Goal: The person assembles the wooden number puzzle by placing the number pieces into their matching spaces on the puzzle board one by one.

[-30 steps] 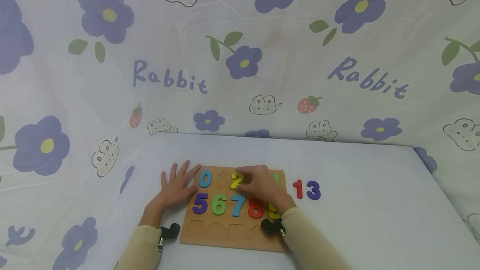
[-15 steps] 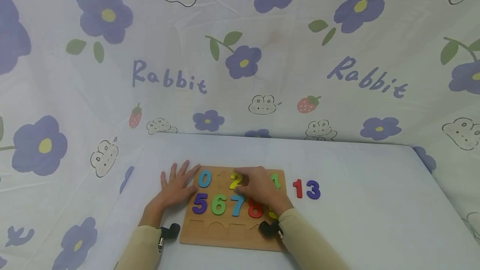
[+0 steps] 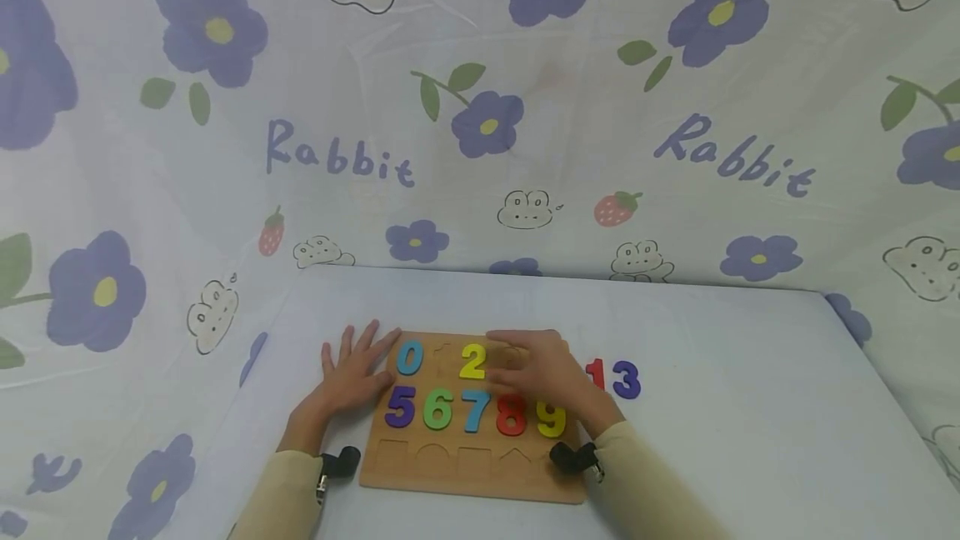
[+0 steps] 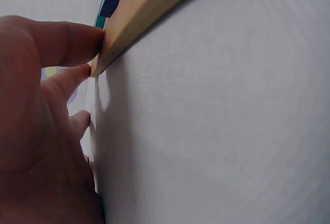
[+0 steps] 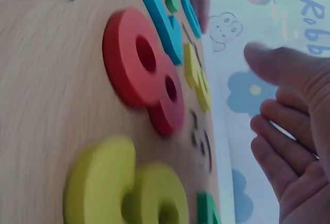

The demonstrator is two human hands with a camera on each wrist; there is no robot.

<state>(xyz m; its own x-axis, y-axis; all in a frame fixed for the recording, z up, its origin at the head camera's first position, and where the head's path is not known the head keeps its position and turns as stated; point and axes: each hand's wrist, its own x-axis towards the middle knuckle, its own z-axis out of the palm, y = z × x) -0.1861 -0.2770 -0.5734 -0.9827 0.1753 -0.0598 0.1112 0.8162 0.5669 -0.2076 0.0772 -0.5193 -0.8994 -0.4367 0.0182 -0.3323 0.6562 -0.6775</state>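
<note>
A wooden number puzzle board point(image 3: 420, 473) lies on the white table. My left hand point(image 3: 356, 377) rests at its left edge, fingers spread; in the left wrist view the thumb point(image 4: 72, 41) touches the board's side. The yellow number 2 point(image 3: 472, 362) sits in the top row. Just right of it, above the board, hovers my right hand point(image 3: 543, 369), fingers apart and holding nothing, hiding the top right part. The right wrist view shows the bare slot for a 3 point(image 5: 201, 136) beside the 2, and the red number 8 point(image 5: 142, 66).
Right of the board lie a red number 1 point(image 3: 596, 375), partly behind the right hand, and a purple number 3 point(image 3: 627, 380). A blue 0 point(image 3: 410, 357), purple 5 point(image 3: 401, 407) and other numbers sit on the board. Behind the table hangs a flowered cloth point(image 3: 570, 132).
My right hand has let go of the yellow number 2 and moved to the right, its fingers parting. The left hand has stayed in place.
</note>
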